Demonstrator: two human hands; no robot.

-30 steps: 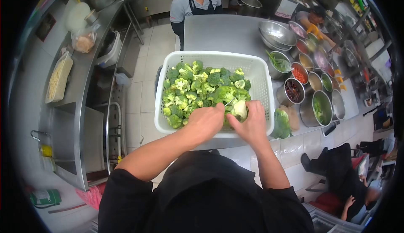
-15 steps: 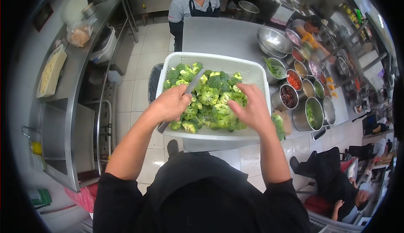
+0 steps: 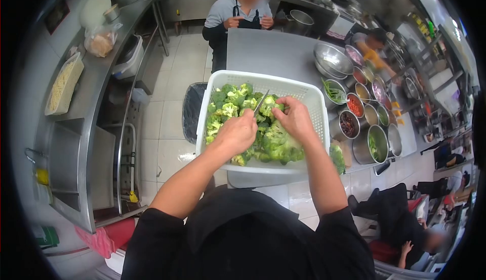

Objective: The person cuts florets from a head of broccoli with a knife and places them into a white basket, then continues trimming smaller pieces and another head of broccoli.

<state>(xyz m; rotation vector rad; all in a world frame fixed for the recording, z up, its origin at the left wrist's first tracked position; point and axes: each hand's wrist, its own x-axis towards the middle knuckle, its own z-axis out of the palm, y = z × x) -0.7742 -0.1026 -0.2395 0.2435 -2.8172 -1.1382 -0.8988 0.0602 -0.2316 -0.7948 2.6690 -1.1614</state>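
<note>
My left hand [image 3: 238, 134] is closed round the handle of a knife [image 3: 262, 101], its blade pointing up and to the right over the broccoli. The blade touches or lies just beside a broccoli floret [image 3: 268, 107], which the fingers of my right hand [image 3: 293, 119] pinch. Below both hands is a white perforated basket [image 3: 317, 109] with many cut florets [image 3: 229, 109] on its left side. A large broccoli head [image 3: 279, 141] rests in the basket under my right hand. The knife handle is hidden in my left fist.
The basket stands on a steel table [image 3: 273, 47]. Steel pots of chopped vegetables [image 3: 376, 143] and stacked metal bowls [image 3: 333, 60] line its right side. A black-lined bin [image 3: 193, 113] is left of the basket. A co-worker [image 3: 238, 14] stands at the far end; others are at right.
My left hand has moved right with the knife. My right hand has gone from open fingers over the broccoli to pinching a floret near the blade. The far co-worker's hands have come up.
</note>
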